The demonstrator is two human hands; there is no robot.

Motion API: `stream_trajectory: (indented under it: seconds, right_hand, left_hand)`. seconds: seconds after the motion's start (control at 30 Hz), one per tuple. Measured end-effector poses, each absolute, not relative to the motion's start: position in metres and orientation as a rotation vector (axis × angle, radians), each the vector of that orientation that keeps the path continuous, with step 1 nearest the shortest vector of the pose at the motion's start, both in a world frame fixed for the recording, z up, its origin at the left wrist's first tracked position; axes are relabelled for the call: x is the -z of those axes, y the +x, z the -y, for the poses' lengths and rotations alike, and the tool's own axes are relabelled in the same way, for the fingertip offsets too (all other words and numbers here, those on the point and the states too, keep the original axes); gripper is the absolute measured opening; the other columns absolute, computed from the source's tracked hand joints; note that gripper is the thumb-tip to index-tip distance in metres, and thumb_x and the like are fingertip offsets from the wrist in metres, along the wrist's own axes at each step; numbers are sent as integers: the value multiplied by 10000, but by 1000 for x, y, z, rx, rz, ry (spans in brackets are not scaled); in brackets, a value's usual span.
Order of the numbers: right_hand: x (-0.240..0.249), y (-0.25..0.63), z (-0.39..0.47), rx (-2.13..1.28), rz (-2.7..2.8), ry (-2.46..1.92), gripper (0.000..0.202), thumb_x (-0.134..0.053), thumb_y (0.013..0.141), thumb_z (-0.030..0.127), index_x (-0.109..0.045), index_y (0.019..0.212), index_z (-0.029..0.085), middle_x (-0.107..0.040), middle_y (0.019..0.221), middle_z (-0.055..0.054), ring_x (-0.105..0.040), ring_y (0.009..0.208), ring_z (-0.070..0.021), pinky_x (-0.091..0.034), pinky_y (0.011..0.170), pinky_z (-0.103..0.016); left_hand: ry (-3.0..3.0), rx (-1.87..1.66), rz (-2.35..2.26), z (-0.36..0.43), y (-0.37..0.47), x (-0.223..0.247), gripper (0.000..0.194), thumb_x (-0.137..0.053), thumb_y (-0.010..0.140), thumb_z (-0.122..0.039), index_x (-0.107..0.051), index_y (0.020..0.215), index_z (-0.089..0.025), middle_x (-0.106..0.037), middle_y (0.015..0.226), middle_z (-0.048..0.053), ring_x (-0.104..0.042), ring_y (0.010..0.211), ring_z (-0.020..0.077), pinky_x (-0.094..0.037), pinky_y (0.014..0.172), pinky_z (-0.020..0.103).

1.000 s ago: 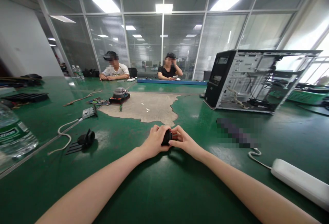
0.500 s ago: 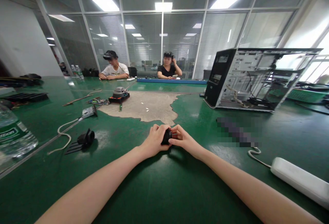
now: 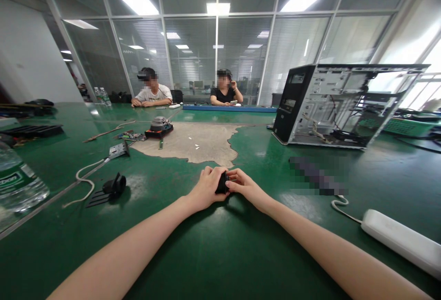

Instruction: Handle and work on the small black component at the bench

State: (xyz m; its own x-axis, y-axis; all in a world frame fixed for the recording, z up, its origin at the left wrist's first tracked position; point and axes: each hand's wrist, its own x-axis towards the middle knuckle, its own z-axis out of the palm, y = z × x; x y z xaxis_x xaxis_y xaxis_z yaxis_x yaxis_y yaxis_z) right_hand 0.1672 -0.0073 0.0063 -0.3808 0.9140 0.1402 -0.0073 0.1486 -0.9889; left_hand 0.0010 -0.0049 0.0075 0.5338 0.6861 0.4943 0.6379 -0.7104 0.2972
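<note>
Black part (image 3: 221,183): clasped in the left hand (image 3: 207,189)
Right hand (image 3: 245,188): fingertips pinching that part's near side

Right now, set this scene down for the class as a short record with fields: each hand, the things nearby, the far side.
left hand: wrapped around a small black part
right hand: fingers at the same part's right side
surface: green tabletop with a bare tan patch
left side: black fan-shaped piece, water bottle
right side: open computer case, white power brick
far side: two seated people
hidden: most of the held part
</note>
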Motion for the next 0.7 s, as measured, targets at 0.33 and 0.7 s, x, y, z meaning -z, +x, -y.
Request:
stream_trajectory:
  seconds: [0.33,0.7]
  right_hand:
    - [-7,167,8,-1399,1522,-868,258,-599,700,382,-471,849,214,-547,849,3,-533,790,-134,-452,686,-291]
    - [-9,171,7,-1402,1605,-796,335,-684,628,275,-446,858,219,-552,809,22,-535,804,-136,-426,731,-303]
  left_hand:
    - [2670,-920,-1151,5,1,-7,512,-606,665,-287,-356,1108,-234,-484,1066,49,-394,894,231,-330,791,383]
    - [2673,-916,-1157,6,1,-9,503,-602,667,-283,-354,1101,-229,-488,1060,39,-395,881,221,-334,783,370]
